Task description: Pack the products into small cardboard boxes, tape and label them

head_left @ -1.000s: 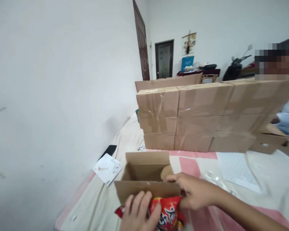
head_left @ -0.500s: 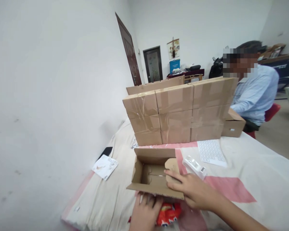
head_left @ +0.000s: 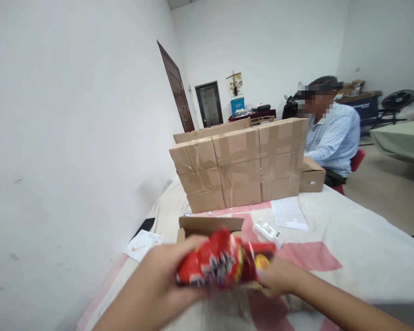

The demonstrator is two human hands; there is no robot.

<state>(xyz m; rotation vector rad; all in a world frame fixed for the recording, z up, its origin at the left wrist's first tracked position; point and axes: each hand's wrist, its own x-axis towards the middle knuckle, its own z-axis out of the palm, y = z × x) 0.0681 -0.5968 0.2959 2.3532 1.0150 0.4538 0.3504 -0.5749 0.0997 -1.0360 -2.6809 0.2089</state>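
A red snack packet (head_left: pixel 215 262), blurred by motion, is gripped at its left end by my left hand (head_left: pixel 162 271), thumb below and fingers above. My right hand (head_left: pixel 278 276) is closed on the packet's right end, where a yellow patch shows. Both hands hold it raised in front of the open cardboard box (head_left: pixel 212 224). Only the box's back flap and part of its rim show; the packet and hands hide the rest. Just beyond my right hand lies a white tape dispenser (head_left: pixel 267 233) on the cloth.
A wall of taped cardboard boxes (head_left: pixel 239 170) stands across the table (head_left: pixel 327 220). A printed sheet (head_left: pixel 290 212) lies before it, a white card (head_left: pixel 143 244) at left. Behind the boxes on the right sits a person (head_left: pixel 334 133). The white wall (head_left: pixel 72 151) runs along the left.
Both hands have left the box and come up with the red packet, which lay in front of the box. The camera view has shifted slightly, moving the background left.
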